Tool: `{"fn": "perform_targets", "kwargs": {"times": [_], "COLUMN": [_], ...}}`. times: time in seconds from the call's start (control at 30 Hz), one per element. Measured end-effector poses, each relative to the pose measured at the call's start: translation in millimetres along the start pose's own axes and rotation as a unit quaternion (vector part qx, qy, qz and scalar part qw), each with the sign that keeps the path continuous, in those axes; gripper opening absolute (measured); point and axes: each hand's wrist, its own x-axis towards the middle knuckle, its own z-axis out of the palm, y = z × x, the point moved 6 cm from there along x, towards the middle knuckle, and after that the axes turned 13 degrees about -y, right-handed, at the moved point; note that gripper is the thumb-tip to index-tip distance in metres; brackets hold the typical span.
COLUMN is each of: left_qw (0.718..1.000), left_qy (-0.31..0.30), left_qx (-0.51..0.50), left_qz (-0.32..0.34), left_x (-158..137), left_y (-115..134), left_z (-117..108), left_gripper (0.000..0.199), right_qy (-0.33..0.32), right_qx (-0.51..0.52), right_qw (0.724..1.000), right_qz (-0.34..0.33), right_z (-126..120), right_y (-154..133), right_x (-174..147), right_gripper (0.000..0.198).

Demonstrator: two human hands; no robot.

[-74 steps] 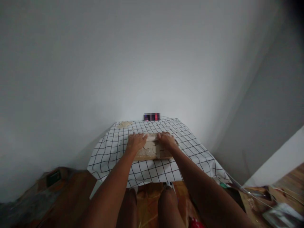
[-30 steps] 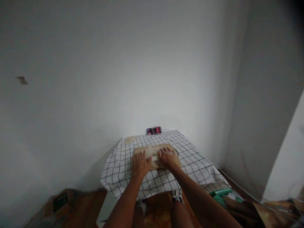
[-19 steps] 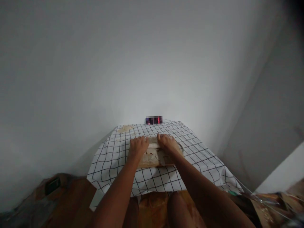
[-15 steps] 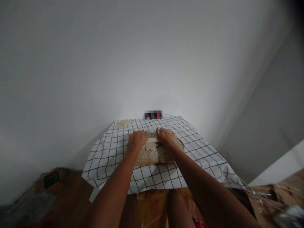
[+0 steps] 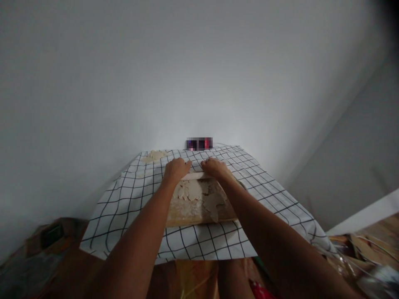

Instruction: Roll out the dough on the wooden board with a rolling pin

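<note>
A pale rolling pin point(image 5: 197, 176) lies across the far part of a wooden board point(image 5: 183, 215). My left hand point(image 5: 177, 169) is closed over its left end, and my right hand point(image 5: 215, 167) is closed over the right end. Thin, ragged dough point(image 5: 195, 191) with torn edges is spread on the board on the near side of the pin. One flap of it reaches toward the board's front right. My forearms cover the sides of the board, and the pin's ends are hidden under my hands.
A white cloth with a black grid point(image 5: 124, 207) covers the table. Flat pieces of dough point(image 5: 154, 156) lie at its far left corner. A pixelated dark object point(image 5: 199, 144) stands at the back against the wall point(image 5: 199, 74). Boxes and plastic point(image 5: 358, 253) clutter the lower right.
Both hands and the rolling pin have moved away from me toward the board's far edge, uncovering more dough. The camera view has also shifted slightly, making the table look larger.
</note>
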Motion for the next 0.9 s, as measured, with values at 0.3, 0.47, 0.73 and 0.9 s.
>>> {"fn": "perform_targets", "kwargs": {"times": [0.3,0.47,0.73,0.9], "left_qw": [0.999,0.999,0.999,0.999], "left_qy": [-0.006,-0.014,-0.014,-0.021], "left_qx": [-0.028,-0.027,-0.031,-0.026], "left_qz": [0.018,0.022,0.014,0.019], "left_x": [26,32,18,-5], "left_y": [-3,-2,-2,0], "left_z": [0,3,5,10], "left_gripper": [0.057,0.053,0.05,0.052], "right_qy": [0.004,0.016,0.006,-0.018], "right_qx": [-0.004,-0.009,-0.018,-0.058], "right_qw": [1.0,1.0,1.0,0.998], "right_qz": [-0.001,-0.009,0.003,-0.002], "right_z": [-3,-4,-3,1], "right_y": [3,5,2,-1], "right_x": [27,33,15,-18], "right_gripper": [0.051,0.047,0.054,0.058]}}
